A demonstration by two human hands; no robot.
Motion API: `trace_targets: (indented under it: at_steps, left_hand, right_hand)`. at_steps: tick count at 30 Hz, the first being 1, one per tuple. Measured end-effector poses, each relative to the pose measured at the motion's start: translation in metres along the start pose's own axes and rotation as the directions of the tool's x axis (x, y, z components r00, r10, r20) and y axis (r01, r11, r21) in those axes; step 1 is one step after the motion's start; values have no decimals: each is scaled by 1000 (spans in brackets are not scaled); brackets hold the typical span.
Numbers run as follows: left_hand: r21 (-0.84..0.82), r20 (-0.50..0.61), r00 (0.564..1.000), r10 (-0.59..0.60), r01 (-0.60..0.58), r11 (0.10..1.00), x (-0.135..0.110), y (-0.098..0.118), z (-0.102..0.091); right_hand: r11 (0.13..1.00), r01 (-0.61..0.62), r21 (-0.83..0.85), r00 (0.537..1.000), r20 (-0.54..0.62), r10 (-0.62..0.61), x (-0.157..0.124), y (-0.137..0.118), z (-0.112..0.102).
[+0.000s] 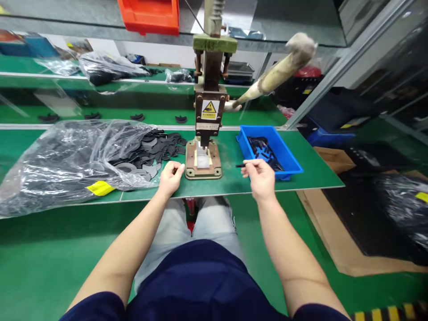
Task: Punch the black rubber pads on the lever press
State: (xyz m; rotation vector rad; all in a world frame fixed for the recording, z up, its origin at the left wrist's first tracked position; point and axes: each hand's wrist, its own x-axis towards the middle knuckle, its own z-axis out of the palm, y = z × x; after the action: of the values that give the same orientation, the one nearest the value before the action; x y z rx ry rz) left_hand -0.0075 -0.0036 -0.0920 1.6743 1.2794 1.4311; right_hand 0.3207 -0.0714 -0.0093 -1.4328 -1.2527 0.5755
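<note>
In my right hand, a small thin black piece is pinched between thumb and fingertips, just left of the blue bin. More small black pieces lie in that bin. My left hand rests on the table with fingers curled, left of the press base; whatever it may hold is hidden. Between the hands stands a hand press with a wrapped lever up at its right. A pale plate lies on its base, under the punch. Flat black curved pieces spill from a clear plastic bag on the left.
Several black curved pieces stand in a row behind the bag. An orange bin sits on the overhead shelf. A metal post slants up at the right. Cardboard and bagged parts are beyond the green table's right edge.
</note>
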Motion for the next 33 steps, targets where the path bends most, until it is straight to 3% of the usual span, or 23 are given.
trace_targets:
  at_steps: [2, 5, 8, 11, 16, 23, 29, 33]
  left_hand:
    - [-30, -25, 997, 70, -71, 997, -9, 11, -1]
    - [-28, 67, 977, 202, -200, 979, -31, 40, -2]
    - [-50, 201, 927, 317, -313, 948, -50, 67, 0]
    - [-80, 236, 911, 337, -327, 942, -58, 78, 2]
    - [-60, 219, 938, 270, -263, 963, -59, 75, 4]
    - [-81, 228, 942, 246, -234, 969, -61, 71, 5]
    - [-88, 234, 919, 318, -306, 948, -55, 72, 0]
    - [3, 269, 904, 331, -345, 939, -27, 63, -9]
  right_hand:
    - [989, -61, 134, 996, 69, 53, -23, 0, 33]
    - [939, -171, 298, 974, 195, 115, -48, -2, 72]
    - [866, -291, 408, 934, 319, 163, -62, -4, 96]
    - [804, -379, 458, 898, 392, 201, -69, -4, 110]
    - [757, -449, 474, 868, 432, 244, -74, 0, 118]
    - [746, -479, 464, 855, 441, 275, -75, 6, 120]
    - [779, -436, 451, 874, 420, 245, -79, 6, 119]
    - [828, -355, 433, 905, 380, 189, -66, 4, 110]
